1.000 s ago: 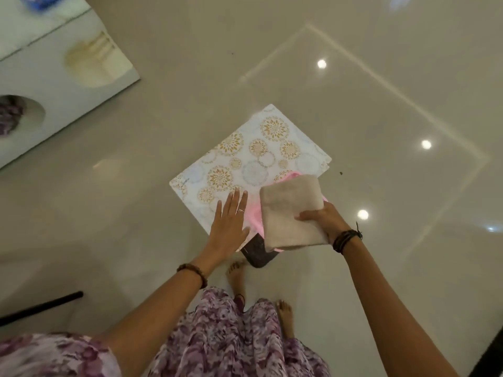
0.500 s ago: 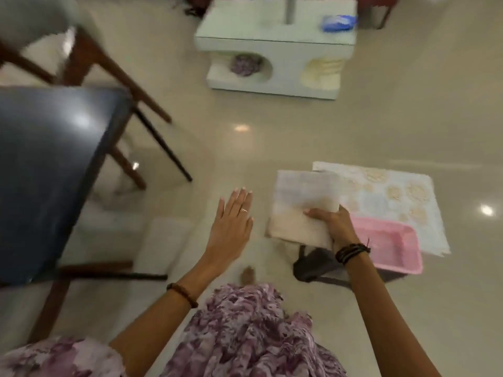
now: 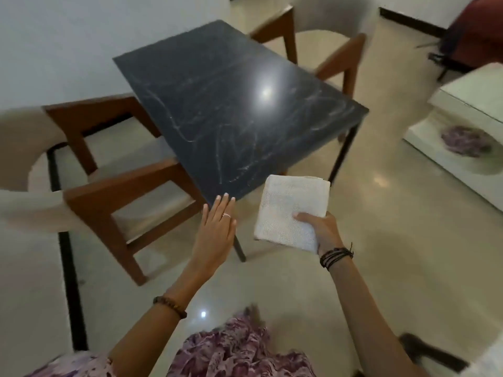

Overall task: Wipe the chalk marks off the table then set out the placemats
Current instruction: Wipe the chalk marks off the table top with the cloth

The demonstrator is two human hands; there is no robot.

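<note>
The right hand (image 3: 319, 229) grips a folded cloth (image 3: 292, 210) just off the near corner of the chalk-scribbled table (image 3: 231, 104), the left hand (image 3: 217, 229) flat and empty beside it; a dry, folded cloth may only smear the chalk.

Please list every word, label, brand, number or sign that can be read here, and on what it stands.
None can be read.
Table: only pale chalk scribbles, no letters or numbers.
Cloth in the right hand: plain, no label shows.
Left hand: holds nothing, no writing near it.
</note>
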